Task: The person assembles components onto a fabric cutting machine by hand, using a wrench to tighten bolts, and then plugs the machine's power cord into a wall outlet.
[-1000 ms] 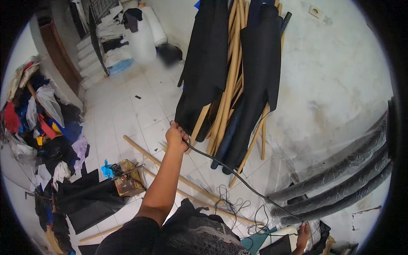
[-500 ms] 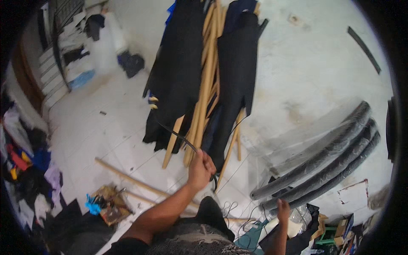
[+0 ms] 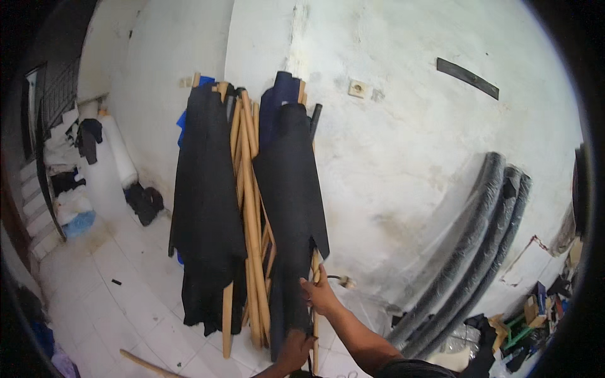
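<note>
My right hand (image 3: 322, 295) is at the right edge of a black fabric roll (image 3: 291, 189), thumb up, fingers curled against the cloth. A thin black strap (image 3: 335, 276) runs from this hand to the right and ends in a pale, brassy-looking tip (image 3: 346, 282). Lower down, my left hand (image 3: 296, 349) is closed by the roll's bottom end; its fingers are partly hidden, and what they hold cannot be made out. To the left, a second black roll (image 3: 208, 208) leans upright, with several tan tubes (image 3: 252, 252) between the two rolls.
Dark rolls in clear plastic (image 3: 466, 264) lean on the white wall (image 3: 391, 157) at right. A wall socket (image 3: 357, 89) and a black strip (image 3: 467, 77) are above. A tan stick (image 3: 146, 364) lies on the tiled floor (image 3: 120, 315). Stairs (image 3: 36, 214) rise at far left.
The view has tilted up toward the wall. My left hand has moved from the strap in front of the rolls to the right roll's bottom; my right hand has come in to its edge.
</note>
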### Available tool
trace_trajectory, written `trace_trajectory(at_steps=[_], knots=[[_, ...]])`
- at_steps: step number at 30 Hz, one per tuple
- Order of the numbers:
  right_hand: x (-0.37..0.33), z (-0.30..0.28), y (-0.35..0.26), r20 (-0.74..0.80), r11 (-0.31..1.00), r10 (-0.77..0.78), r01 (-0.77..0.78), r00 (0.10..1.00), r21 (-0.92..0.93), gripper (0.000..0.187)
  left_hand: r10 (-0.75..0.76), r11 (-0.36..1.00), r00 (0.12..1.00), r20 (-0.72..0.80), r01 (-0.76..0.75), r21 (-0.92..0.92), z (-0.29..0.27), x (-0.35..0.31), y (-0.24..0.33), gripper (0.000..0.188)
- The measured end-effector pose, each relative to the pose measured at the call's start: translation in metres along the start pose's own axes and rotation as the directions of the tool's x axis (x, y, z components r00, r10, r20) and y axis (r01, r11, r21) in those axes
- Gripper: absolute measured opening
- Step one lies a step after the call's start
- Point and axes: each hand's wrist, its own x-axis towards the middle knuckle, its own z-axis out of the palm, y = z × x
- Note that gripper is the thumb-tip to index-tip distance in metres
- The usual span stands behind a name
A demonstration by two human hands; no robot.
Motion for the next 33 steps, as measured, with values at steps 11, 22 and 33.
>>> trace_trajectory(at_steps=[11,22,33], knots=[[0.245,-0.157,-0.307,0.191,0.292,-0.709,0.530,0.679,-0.796,0.036,-0.217,0.969,0.975,-0.039,0.210,-0.132,0.013,0.117,-0.126,0.043],[0.395,-0.170,-0.533,0.161,-0.163,-0.861,0.038,0.483,-0.986,0.031,-0.914,0.368,0.260,-0.311,0.854,-0.368,-0.050,-0.183,-0.288,0.013],[0.452,-0.134,-0.557,0.186,-0.201,-0.917,-0.005,0.353,-0.980,0.038,-0.972,0.147,-0.040,-0.230,0.658,-0.739,0.008,-0.219,-0.237,0.017]])
